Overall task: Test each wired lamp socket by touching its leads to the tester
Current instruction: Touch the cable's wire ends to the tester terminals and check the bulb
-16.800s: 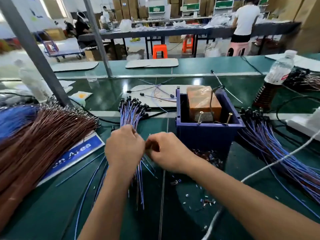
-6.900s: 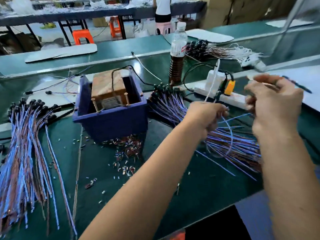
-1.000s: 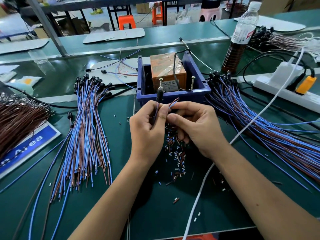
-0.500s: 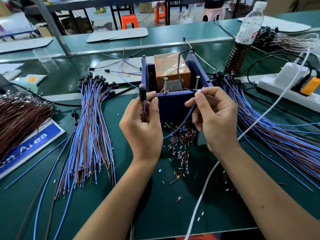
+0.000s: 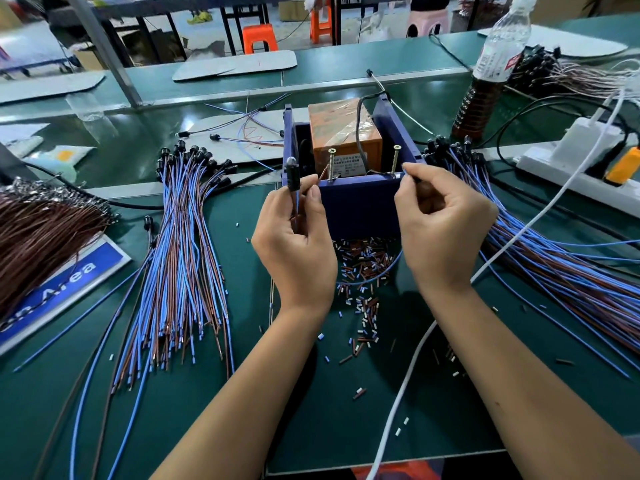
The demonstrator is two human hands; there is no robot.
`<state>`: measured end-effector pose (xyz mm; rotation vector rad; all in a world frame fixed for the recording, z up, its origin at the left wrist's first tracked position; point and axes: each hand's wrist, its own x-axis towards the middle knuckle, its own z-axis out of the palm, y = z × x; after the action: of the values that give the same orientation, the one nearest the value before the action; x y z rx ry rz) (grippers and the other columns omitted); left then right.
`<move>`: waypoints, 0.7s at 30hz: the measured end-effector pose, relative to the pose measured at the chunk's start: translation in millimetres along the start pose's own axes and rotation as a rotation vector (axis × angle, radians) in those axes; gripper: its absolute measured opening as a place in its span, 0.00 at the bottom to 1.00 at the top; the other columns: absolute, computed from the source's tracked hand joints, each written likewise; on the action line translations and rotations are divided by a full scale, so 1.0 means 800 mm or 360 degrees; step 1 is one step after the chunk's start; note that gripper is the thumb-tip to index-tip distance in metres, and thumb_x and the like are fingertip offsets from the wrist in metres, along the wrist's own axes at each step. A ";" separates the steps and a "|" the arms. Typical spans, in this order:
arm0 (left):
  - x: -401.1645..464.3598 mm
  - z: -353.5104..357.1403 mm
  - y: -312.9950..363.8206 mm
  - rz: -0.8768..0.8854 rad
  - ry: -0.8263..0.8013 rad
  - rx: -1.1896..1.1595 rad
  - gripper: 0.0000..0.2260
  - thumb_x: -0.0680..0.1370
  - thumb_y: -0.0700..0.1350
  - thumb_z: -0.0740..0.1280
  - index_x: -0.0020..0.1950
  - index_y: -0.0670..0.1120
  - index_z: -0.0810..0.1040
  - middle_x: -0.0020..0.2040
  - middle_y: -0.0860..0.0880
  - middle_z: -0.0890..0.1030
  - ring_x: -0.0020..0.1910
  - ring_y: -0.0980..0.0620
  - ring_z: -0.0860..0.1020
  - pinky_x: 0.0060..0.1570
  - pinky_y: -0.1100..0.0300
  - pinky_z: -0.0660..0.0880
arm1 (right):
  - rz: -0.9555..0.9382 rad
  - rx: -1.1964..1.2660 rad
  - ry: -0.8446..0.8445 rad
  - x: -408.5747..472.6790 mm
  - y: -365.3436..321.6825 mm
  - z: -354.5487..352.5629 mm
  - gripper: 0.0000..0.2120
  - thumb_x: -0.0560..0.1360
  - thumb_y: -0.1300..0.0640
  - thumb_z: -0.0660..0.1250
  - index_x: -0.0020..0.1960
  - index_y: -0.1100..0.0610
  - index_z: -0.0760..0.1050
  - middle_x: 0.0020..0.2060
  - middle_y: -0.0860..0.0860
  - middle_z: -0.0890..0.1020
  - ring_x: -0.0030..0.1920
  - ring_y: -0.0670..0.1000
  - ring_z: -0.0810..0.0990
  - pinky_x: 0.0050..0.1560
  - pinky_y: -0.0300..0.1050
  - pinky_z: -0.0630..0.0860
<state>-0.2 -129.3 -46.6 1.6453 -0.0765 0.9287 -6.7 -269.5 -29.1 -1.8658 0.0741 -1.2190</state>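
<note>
The tester is a blue plastic box [image 5: 358,202] holding an orange transformer [image 5: 343,136], with two upright brass screws [image 5: 331,164] at its front wall. My left hand [image 5: 294,247] pinches a black lamp socket [image 5: 292,174] upright at the box's front left corner. The socket's blue lead [image 5: 370,277] hangs in a loop below to my right hand [image 5: 440,223], which pinches its end at the base of the right screw [image 5: 394,162]. One fan of wired sockets [image 5: 180,258] lies left of the box and another wired-socket fan [image 5: 554,258] lies right.
Cut insulation bits [image 5: 363,271] litter the green mat in front of the box. A brown wire bundle [image 5: 38,237] lies far left over a blue sign. A white power strip [image 5: 571,168], a white cable [image 5: 415,358] and a bottle [image 5: 491,67] stand at the right.
My hands have drawn apart over the last second. The left raised the socket to the box's left corner, and the right carried the lead's end up to the right screw.
</note>
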 end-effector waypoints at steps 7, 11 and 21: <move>-0.001 0.000 0.005 -0.0020 -0.0052 0.0025 0.07 0.83 0.43 0.67 0.55 0.47 0.86 0.44 0.51 0.83 0.41 0.55 0.79 0.41 0.60 0.74 | -0.0072 -0.0015 -0.0058 0.000 -0.007 -0.001 0.07 0.79 0.61 0.71 0.52 0.60 0.87 0.38 0.47 0.86 0.35 0.43 0.82 0.40 0.33 0.76; -0.001 0.000 0.006 -0.0035 -0.0055 0.0004 0.07 0.83 0.44 0.67 0.55 0.47 0.85 0.44 0.49 0.83 0.41 0.53 0.80 0.41 0.53 0.78 | -0.0073 -0.0004 -0.0079 0.000 -0.007 -0.002 0.07 0.80 0.61 0.71 0.53 0.60 0.87 0.38 0.47 0.86 0.36 0.43 0.83 0.39 0.35 0.77; -0.002 -0.002 0.009 -0.0005 -0.0072 -0.0006 0.07 0.83 0.42 0.66 0.54 0.49 0.85 0.43 0.50 0.82 0.41 0.53 0.79 0.40 0.55 0.77 | -0.0093 -0.0003 -0.0108 -0.001 -0.006 -0.004 0.07 0.80 0.62 0.70 0.52 0.60 0.87 0.39 0.46 0.85 0.36 0.44 0.82 0.39 0.40 0.79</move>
<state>-5.8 -131.0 -42.0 1.6629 -0.1065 0.8888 -11.7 -268.0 -26.1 -1.9210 -0.0169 -1.1940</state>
